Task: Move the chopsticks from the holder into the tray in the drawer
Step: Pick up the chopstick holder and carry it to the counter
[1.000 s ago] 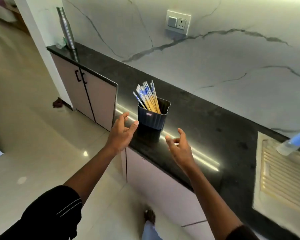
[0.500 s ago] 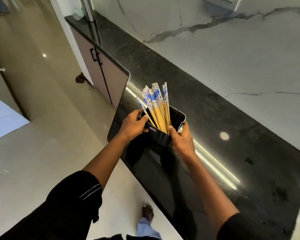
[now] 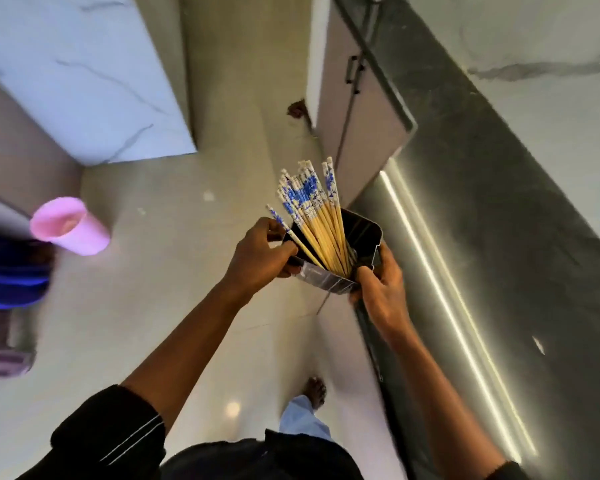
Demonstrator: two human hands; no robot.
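Black stone counter (image 3: 499, 209) is lying just right of the dark holder (image 3: 357, 247), chopsticks (image 3: 312, 216) leaning out leftward. Left hand (image 3: 260, 258) and right hand (image 3: 381, 289) are clasping its sides over bare floor; further tilt risks sticks spilling.

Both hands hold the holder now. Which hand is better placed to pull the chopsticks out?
Probably the left hand: its fingers already touch a stray chopstick at the holder rim. The right hand grips lower, supporting it.

You've got a pink cup (image 3: 70, 226) off to your left (blurry), a black counter (image 3: 499, 216) on your right, cabinet doors (image 3: 357, 109) under its far end.
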